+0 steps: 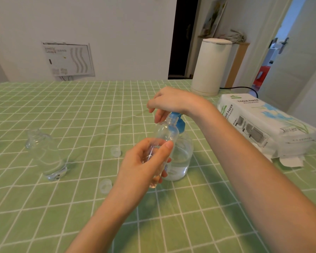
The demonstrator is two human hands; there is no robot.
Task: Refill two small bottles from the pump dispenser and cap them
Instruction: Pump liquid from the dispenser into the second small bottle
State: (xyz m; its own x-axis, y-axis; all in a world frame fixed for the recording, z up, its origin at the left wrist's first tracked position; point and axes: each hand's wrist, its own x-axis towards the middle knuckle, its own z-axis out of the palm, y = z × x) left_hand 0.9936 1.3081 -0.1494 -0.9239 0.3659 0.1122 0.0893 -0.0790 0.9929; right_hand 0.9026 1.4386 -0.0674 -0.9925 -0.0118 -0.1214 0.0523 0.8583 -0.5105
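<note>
At the middle of the green checked tablecloth (pixel 77 110), in the head view, the pump dispenser (pixel 181 157) stands upright, part full of clear liquid. The left hand (pixel 142 163) holds the small bottle (pixel 166 133) off the table, fingers and thumb wrapped round its lower body. The bottle is tilted so its open neck sits right at the blue pump head (pixel 180 125). The right hand (pixel 169 102) rests on top of that pump head with its fingers hanging loosely down, gripping nothing. Whether the spout is truly inside the neck cannot be told, as the fingers hide the joint.

The main risk is a miss. If the neck sits beside the spout rather than under it, a press would likely send liquid down the bottle's outside and onto the cloth. A hard press may also rock the dispenser, since no hand steadies its base. A wetted bottle could slip in the grip.

The second bottle (pixel 47 156) stands well apart to the left, uncapped. Two caps (pixel 115 151) (pixel 105 186) lie loose on the cloth near the left forearm, where a sweep could knock them.
</note>
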